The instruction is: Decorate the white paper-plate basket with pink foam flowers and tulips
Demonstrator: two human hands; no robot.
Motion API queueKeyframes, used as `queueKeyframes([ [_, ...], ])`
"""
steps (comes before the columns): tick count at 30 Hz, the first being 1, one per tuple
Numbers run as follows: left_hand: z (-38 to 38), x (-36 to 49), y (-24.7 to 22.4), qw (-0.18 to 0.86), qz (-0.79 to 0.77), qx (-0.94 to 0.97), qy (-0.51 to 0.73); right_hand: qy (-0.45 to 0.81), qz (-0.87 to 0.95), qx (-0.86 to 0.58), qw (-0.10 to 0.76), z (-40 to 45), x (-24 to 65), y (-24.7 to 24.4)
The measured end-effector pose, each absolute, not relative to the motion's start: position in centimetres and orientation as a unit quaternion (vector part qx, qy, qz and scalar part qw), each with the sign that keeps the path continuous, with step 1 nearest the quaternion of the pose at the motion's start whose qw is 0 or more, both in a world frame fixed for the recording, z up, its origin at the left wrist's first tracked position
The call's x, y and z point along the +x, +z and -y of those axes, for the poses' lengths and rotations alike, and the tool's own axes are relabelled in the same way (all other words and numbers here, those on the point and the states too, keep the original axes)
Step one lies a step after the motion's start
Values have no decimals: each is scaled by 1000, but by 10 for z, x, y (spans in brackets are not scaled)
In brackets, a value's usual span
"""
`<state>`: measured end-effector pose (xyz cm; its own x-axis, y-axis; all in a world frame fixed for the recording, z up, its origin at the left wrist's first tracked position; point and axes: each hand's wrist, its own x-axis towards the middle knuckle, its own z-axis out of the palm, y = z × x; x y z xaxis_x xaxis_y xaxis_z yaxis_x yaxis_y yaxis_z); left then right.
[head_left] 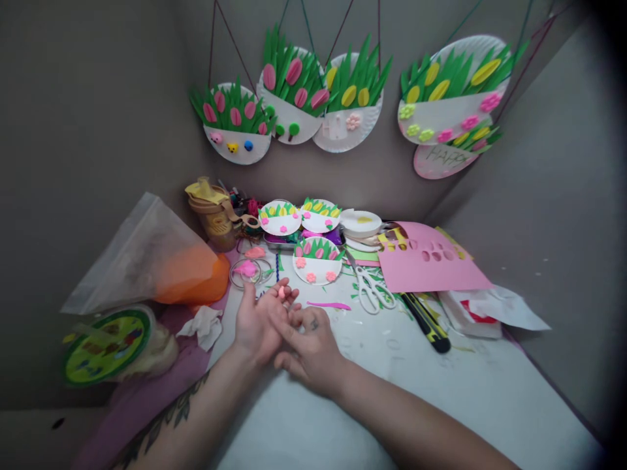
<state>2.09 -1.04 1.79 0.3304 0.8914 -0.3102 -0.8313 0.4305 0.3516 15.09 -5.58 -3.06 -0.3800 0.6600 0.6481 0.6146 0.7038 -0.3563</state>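
My left hand (261,326) is turned palm up, its fingers partly curled around a small pink piece of clay (282,293). Across that palm lies my right hand (313,346), its index finger stretched out and pressing on it, the thumb apart. Whatever may be under the right fingertips is hidden. Just beyond my hands stands a small paper-plate basket (318,271) with pink tulips, green leaves and pink clay flowers. A pink modelling tool (329,305) lies to the right of my fingers. Pink clay (246,268) sits by a round clear lid at the left.
White scissors (372,290), a black-and-yellow utility knife (426,323) and punched pink paper (431,261) lie right. Left are an orange bag (191,277), a green-lidded tub (110,346), crumpled tissue (202,326) and a brown cup (213,219). Paper-plate baskets (238,140) hang on the wall.
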Motion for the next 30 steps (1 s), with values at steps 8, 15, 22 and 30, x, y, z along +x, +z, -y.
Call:
queueKeyframes([
  [8,12,22,18,819,-230,66,522,26,832,-372,409,55,152,-32],
  [15,12,21,19,808,-223,70,540,23,836,-356,417,56,152,-32],
  [22,13,22,20,802,-215,70,552,20,840,-348,416,56,152,-34],
  [30,11,21,21,801,-216,67,554,16,835,-362,413,56,152,-33],
])
